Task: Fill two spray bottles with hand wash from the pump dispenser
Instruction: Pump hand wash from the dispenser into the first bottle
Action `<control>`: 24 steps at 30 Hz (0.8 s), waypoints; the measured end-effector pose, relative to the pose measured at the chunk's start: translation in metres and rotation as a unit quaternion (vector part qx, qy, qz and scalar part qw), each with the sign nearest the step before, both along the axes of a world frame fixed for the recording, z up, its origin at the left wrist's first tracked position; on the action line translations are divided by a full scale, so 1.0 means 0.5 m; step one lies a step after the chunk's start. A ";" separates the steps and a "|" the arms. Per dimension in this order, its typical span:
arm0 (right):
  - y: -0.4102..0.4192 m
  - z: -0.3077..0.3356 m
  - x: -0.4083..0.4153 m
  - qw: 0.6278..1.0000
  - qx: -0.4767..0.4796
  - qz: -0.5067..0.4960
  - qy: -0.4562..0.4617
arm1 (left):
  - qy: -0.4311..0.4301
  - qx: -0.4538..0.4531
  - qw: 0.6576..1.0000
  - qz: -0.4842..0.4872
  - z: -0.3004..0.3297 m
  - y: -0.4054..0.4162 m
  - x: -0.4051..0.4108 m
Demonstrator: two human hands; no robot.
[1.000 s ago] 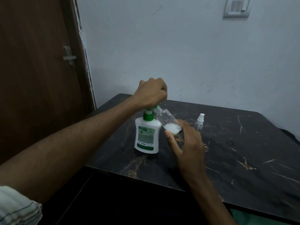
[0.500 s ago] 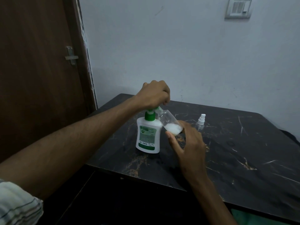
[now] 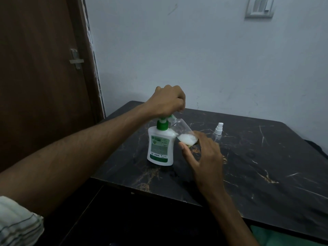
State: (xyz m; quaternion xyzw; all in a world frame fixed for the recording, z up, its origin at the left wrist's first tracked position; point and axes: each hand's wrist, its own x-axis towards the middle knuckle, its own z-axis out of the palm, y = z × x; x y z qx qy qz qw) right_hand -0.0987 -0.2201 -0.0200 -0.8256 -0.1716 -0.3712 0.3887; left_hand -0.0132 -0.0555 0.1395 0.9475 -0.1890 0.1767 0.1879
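A white pump dispenser [image 3: 159, 148] with a green pump head stands on the dark marble table [image 3: 248, 171]. My left hand [image 3: 166, 102] sits on top of the pump head with its fingers curled over it. My right hand [image 3: 202, 155] holds a small clear spray bottle [image 3: 182, 132] by its base, tilted with its open neck at the pump's nozzle. White hand wash lies in the bottle's lower end. A second clear spray bottle [image 3: 218, 132] with a white spray cap stands upright just right of my right hand.
A brown door [image 3: 42, 77] with a metal latch stands to the left of the table. A pale wall with a switch plate [image 3: 260, 7] rises behind. The table's front edge runs diagonally below my right forearm.
My left hand stays on the pump head, and its height shifts slightly. The tilted bottle stays at the nozzle in my right hand. The view has shifted a little.
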 end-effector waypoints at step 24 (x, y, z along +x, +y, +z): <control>0.005 0.017 -0.011 0.998 0.015 0.009 -0.057 | 0.018 0.025 0.999 -0.023 0.003 -0.006 0.010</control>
